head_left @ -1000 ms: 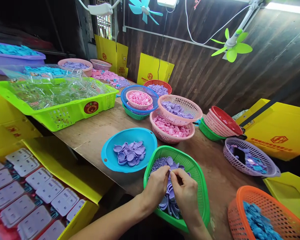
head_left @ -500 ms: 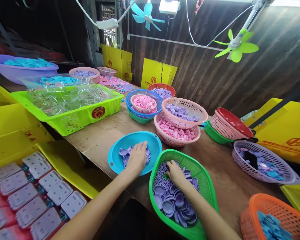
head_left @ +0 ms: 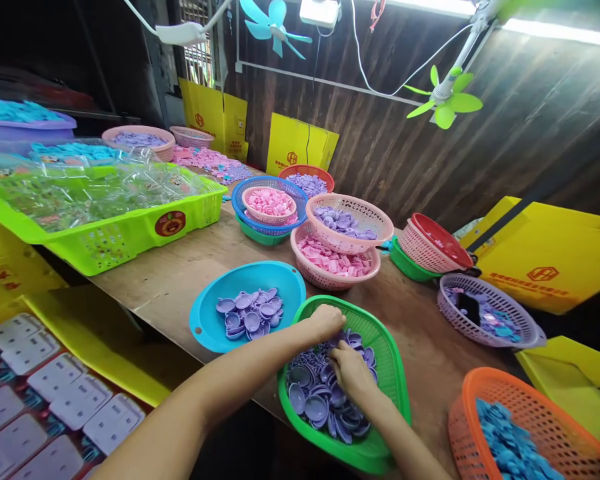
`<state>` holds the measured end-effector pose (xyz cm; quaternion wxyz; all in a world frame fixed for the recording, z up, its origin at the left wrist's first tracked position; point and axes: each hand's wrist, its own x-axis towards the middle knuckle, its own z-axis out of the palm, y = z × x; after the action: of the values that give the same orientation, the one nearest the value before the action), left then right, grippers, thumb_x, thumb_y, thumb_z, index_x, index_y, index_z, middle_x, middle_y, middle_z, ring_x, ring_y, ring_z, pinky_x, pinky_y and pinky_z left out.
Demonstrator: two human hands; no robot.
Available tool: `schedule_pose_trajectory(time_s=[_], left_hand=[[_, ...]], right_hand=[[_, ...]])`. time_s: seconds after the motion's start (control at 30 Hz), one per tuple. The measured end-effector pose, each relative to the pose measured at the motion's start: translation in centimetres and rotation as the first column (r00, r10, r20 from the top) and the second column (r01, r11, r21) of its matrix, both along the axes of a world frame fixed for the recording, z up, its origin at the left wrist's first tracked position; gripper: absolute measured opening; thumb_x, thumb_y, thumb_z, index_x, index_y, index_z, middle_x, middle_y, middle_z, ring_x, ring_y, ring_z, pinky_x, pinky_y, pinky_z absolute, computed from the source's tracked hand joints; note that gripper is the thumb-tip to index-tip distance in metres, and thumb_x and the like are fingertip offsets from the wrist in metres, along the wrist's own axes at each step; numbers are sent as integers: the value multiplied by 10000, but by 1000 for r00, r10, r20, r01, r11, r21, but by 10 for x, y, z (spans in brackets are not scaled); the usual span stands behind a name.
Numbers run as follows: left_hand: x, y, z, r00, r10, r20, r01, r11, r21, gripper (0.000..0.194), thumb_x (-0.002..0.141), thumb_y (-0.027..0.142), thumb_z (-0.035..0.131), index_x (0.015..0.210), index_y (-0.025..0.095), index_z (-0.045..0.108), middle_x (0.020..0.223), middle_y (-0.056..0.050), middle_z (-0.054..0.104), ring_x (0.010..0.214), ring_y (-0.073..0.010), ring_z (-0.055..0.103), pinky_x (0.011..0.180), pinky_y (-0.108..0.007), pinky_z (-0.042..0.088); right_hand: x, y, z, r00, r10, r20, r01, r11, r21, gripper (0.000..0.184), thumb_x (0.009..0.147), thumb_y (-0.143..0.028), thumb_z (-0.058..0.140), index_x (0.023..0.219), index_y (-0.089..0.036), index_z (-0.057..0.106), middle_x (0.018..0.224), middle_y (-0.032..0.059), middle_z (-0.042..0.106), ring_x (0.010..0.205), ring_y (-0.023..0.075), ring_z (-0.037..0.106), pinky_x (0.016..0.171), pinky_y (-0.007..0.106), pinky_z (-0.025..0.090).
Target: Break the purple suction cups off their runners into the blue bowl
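The green basket in front of me holds many small purple plastic pieces: round cup-like ones and a heap of tiny ones. My left hand is over its far side, knuckles up, fingers curled downward and mostly hidden. Just nearer to me, my right hand reaches among the purple pieces with its fingers bent together at the tips. What either hand grips is too hidden to make out. Left of the basket stands a blue bowl containing a pile of purple cup-like pieces.
Behind are stacked pink baskets of purple and pink pieces. An orange basket with blue pieces stands at right, near a lilac basket. A lime crate of clear packages stands left, above an open yellow carton.
My hands were together over the green basket, then the left went into the blue bowl. Now it is back over the green basket, beside my right hand among the purple pieces.
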<state>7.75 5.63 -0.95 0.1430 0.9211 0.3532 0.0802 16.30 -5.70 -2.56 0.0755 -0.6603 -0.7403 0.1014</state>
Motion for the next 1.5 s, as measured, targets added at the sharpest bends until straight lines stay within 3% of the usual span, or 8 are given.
schedule_pose_trajectory(time_s=[0.3,0.5,0.57,0.67,0.77,0.93,1.3,1.5], left_hand=[[-14,4,-3,987,14,159,5,993,-117,157,718,27,453,752,89,593,918,-166,608,830,-234,605,680,-315,452],[-55,-29,5,949,96,301,42,905,-423,209,826,179,383,992,131,501,695,-35,630,510,-113,583,477,-204,426],[-68,-44,9,901,120,418,217,709,-671,252,836,247,398,1049,139,477,689,-26,628,467,-97,563,448,-191,412],[-79,-64,18,773,307,555,509,221,-832,305,774,328,521,1013,139,510,687,-32,614,435,-83,534,409,-172,369],[-79,-79,22,683,471,558,601,71,-796,264,733,337,576,866,110,552,622,-20,580,379,-50,475,361,-149,291],[-71,-90,19,605,537,588,571,222,-791,318,749,401,556,763,84,566,555,-8,550,354,-46,442,344,-163,249],[-66,-101,14,589,475,654,316,610,-727,213,800,354,445,772,155,517,528,38,503,356,-73,437,350,-191,268],[-60,-104,8,545,559,625,335,538,-773,188,813,295,358,963,203,424,569,54,527,341,-63,441,332,-160,232]], right_hand=[[17,-10,8,986,-80,-148,97,989,109,290,863,-198,333,729,-175,590,648,9,588,609,123,527,571,211,327],[17,-17,34,838,-50,-544,170,970,174,292,882,-303,373,927,-179,634,761,25,602,682,136,535,622,224,373],[15,-19,43,793,-5,-609,157,968,197,271,870,-300,414,970,-195,642,824,36,589,756,146,539,655,230,389],[7,-22,49,676,31,-737,134,977,164,237,842,-310,478,972,-224,657,963,52,559,904,169,526,678,230,415],[-3,-24,43,454,7,-891,127,989,73,216,824,-312,510,962,-245,662,1139,49,509,1025,190,491,750,252,432],[-18,-28,27,194,-67,-979,170,985,-34,253,796,-349,538,997,-250,654,1191,42,518,1028,209,504,821,311,434],[-15,-41,53,493,-156,-856,277,961,-15,347,799,-417,505,957,-139,640,736,46,615,610,141,531,539,230,442],[-10,-40,55,472,-223,-853,322,944,-69,294,788,-441,505,812,-156,576,614,2,560,486,109,488,423,194,389]])
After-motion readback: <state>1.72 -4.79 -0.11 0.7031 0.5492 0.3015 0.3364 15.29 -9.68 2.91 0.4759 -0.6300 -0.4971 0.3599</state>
